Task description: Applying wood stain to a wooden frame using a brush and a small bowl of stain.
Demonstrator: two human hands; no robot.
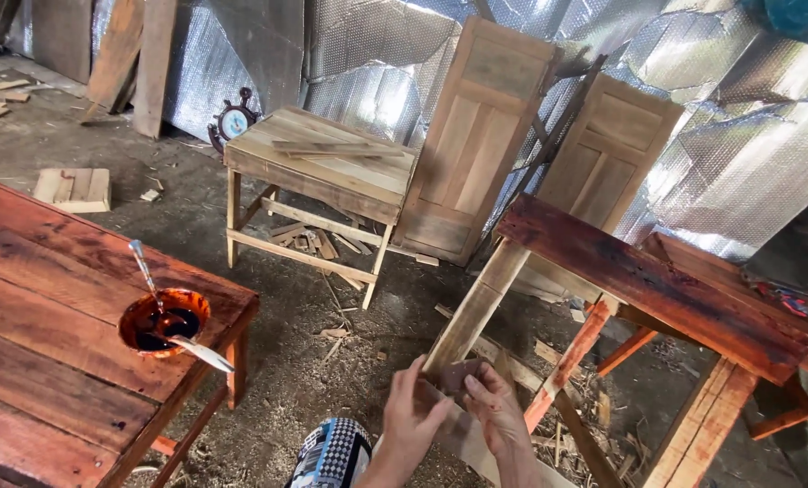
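A dirt floor (331, 361) littered with shavings and offcuts runs back to walls hung with silver foil sheeting (747, 154). Take the unpainted table leg (471, 312) as the marker — a pale wooden post slanting up to a red-stained tabletop (657, 280). At its near, lower end both hands meet: the left hand (413, 420) and the right hand (499, 416) are curled with fingers pinching a small dark brown scrap (458, 372), pressed against the leg's foot. Whether it is cloth or sandpaper cannot be told. Just left of the hands is a checked black-and-white knee (331, 456).

Further left of the leg stands a red-stained plank table (51, 334); on its corner sits a bowl of dark stain (163, 321) with a brush (144, 268) standing in it and a second, pale tool (200, 352) lying over the rim.

Beyond the leg, up and to the left, is a bare wooden table (322, 167) with loose slats on top — scrap pieces lie beneath it. Directly behind the leg two unfinished panelled doors (485, 136) lean on the foil wall. Far left, planks (142, 63) lean upright.
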